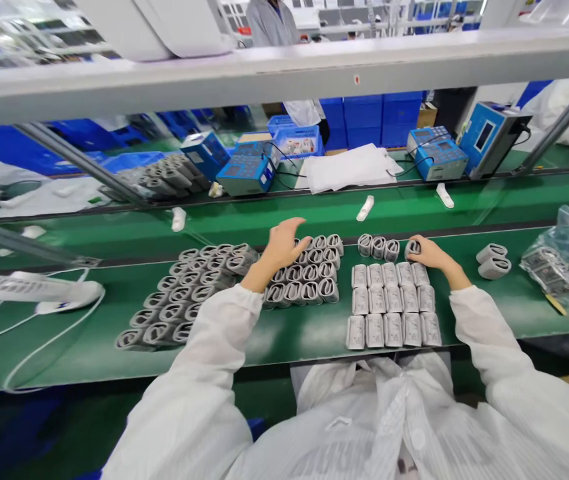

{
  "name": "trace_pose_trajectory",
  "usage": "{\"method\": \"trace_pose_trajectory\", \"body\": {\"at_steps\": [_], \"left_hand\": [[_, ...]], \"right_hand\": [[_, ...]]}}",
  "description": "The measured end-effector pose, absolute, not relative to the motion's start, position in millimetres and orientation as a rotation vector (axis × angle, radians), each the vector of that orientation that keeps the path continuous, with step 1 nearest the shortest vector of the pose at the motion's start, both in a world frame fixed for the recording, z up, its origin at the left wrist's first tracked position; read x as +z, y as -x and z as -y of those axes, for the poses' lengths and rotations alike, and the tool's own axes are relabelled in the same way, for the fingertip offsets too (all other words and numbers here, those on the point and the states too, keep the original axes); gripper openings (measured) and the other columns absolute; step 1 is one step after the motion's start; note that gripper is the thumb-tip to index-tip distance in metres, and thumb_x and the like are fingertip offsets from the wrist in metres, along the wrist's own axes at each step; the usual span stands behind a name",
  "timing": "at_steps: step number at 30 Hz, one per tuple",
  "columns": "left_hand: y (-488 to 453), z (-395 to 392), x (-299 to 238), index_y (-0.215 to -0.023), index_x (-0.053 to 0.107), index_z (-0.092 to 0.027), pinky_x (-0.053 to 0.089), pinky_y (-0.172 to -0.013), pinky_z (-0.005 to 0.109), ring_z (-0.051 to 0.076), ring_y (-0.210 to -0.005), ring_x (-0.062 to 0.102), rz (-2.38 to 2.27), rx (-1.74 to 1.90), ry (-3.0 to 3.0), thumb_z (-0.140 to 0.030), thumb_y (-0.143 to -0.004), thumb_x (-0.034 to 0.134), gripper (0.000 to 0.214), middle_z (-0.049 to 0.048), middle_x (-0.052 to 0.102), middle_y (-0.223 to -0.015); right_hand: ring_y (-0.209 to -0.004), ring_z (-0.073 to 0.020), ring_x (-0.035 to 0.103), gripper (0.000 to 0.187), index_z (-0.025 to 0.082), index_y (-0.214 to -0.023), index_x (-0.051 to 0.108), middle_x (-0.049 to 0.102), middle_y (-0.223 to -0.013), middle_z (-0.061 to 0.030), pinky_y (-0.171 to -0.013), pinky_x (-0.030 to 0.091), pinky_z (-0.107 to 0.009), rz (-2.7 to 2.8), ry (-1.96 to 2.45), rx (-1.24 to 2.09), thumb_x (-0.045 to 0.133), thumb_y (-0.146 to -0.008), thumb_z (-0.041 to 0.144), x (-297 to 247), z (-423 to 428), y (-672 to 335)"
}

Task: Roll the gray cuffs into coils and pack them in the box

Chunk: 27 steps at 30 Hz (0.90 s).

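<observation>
Several rolled grey cuffs lie in groups on the green workbench (529, 307). My left hand (284, 243) hovers over the middle group of rolled cuffs (309, 277), fingers curved and apart, holding nothing. My right hand (427, 253) rests at the far right end of a short back row of cuffs (378, 247), fingers closed around one rolled cuff (413, 247). In front of it a block of cuffs (391, 303) stands in neat rows. A larger slanted batch of cuffs (184, 293) lies to the left.
Two loose cuffs (493, 260) and a clear plastic bag of parts (564, 257) sit at the right. A white device with a cable (34, 290) lies at the left. A green conveyor (314, 213) with blue testers (247, 170) runs behind; people in white coats work beyond.
</observation>
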<state>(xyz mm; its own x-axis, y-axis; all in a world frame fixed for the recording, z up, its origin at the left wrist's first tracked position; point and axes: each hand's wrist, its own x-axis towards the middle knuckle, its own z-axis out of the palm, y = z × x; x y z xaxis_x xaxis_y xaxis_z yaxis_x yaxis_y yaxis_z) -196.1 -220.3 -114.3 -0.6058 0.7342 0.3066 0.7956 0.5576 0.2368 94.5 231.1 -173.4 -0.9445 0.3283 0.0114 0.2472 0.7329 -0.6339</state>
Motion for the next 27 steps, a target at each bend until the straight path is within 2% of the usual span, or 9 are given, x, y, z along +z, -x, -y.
{"method": "trace_pose_trajectory", "body": {"at_steps": [3, 8, 11, 14, 16, 20, 23, 25, 27], "left_hand": [[163.1, 141.8, -117.8, -0.169, 0.052, -0.019, 0.038, -0.133, 0.059, 0.039, -0.165, 0.045, 2.584, -0.553, 1.731, -0.06, -0.11, 0.054, 0.073, 0.0214, 0.051, -0.179], [122.4, 49.9, -132.4, -0.18, 0.037, -0.027, 0.04, -0.127, 0.061, 0.044, -0.167, 0.04, 2.53, -0.295, 2.021, -0.063, -0.108, 0.063, 0.085, 0.0206, 0.039, -0.187], [105.8, 18.4, -144.3, -0.178, 0.043, -0.032, 0.041, -0.12, 0.053, 0.041, -0.154, 0.054, 2.475, -0.153, 2.084, -0.062, -0.107, 0.066, 0.08, 0.0202, 0.053, -0.177], [94.1, -0.9, -153.7, -0.172, 0.051, -0.03, 0.043, -0.11, 0.049, 0.038, -0.134, 0.066, 2.487, -0.11, 2.015, -0.059, -0.108, 0.066, 0.072, 0.0214, 0.068, -0.155], [89.0, -7.9, -156.9, -0.17, 0.052, -0.028, 0.044, -0.106, 0.049, 0.039, -0.13, 0.067, 2.494, -0.091, 1.974, -0.058, -0.109, 0.065, 0.07, 0.0227, 0.069, -0.15], [85.2, -11.1, -154.0, -0.169, 0.054, -0.026, 0.046, -0.104, 0.049, 0.041, -0.133, 0.066, 2.482, -0.074, 2.001, -0.058, -0.109, 0.067, 0.069, 0.0238, 0.068, -0.151], [86.7, -8.3, -139.2, -0.168, 0.054, -0.025, 0.049, -0.102, 0.044, 0.039, -0.132, 0.068, 2.48, -0.096, 2.033, -0.057, -0.108, 0.069, 0.069, 0.021, 0.071, -0.147], [87.5, -5.1, -121.0, -0.169, 0.052, -0.025, 0.051, -0.097, 0.039, 0.036, -0.126, 0.073, 2.478, -0.133, 2.046, -0.061, -0.109, 0.067, 0.071, 0.0186, 0.074, -0.141], [86.2, -0.6, -97.0, -0.174, 0.047, -0.027, 0.053, -0.094, 0.037, 0.034, -0.12, 0.076, 2.469, -0.185, 2.05, -0.065, -0.112, 0.057, 0.074, 0.0167, 0.075, -0.141]], "right_hand": [[-0.113, -0.03, 0.076, 0.051, 0.021, -0.13, 0.07, 0.082, -0.127, -0.0113, -0.105, 0.059, -0.042, 2.804, 0.439, 1.037, 0.088, -0.083, 0.03, -175.7, -221.1, -77.3], [-0.105, -0.028, 0.075, 0.046, 0.022, -0.122, 0.07, 0.083, -0.117, -0.0076, -0.096, 0.058, -0.038, 2.81, 0.409, 1.079, 0.088, -0.08, 0.025, -173.8, -213.7, -72.6], [-0.104, -0.0279, 0.075, 0.045, 0.023, -0.122, 0.069, 0.083, -0.115, -0.0063, -0.095, 0.057, -0.039, 2.795, 0.388, 1.093, 0.086, -0.08, 0.026, -170.6, -212.6, -76.3], [-0.101, -0.0278, 0.075, 0.042, 0.024, -0.117, 0.069, 0.083, -0.111, -0.0048, -0.093, 0.058, -0.039, 2.774, 0.382, 1.096, 0.086, -0.079, 0.027, -167.9, -213.1, -77.8], [-0.099, -0.0276, 0.075, 0.041, 0.025, -0.113, 0.069, 0.083, -0.108, -0.004, -0.092, 0.058, -0.039, 2.764, 0.379, 1.109, 0.087, -0.076, 0.026, -166.6, -213.4, -77.2], [-0.096, -0.0275, 0.074, 0.039, 0.024, -0.109, 0.071, 0.083, -0.106, -0.0039, -0.093, 0.059, -0.041, 2.745, 0.342, 1.175, 0.088, -0.074, 0.026, -163.7, -211.6, -75.7], [-0.105, -0.0292, 0.075, 0.044, 0.024, -0.117, 0.073, 0.083, -0.117, -0.0064, -0.1, 0.06, -0.043, 2.694, 0.281, 1.235, 0.088, -0.076, 0.032, -156.0, -208.2, -78.9], [-0.115, -0.0299, 0.075, 0.053, 0.024, -0.132, 0.07, 0.08, -0.133, -0.0092, -0.105, 0.06, -0.045, 2.632, 0.25, 1.261, 0.084, -0.084, 0.041, -144.9, -204.9, -82.9], [-0.119, -0.0295, 0.074, 0.06, 0.025, -0.147, 0.063, 0.075, -0.141, -0.0112, -0.11, 0.059, -0.046, 2.529, 0.259, 1.281, 0.076, -0.094, 0.051, -128.6, -199.9, -87.3]]}}
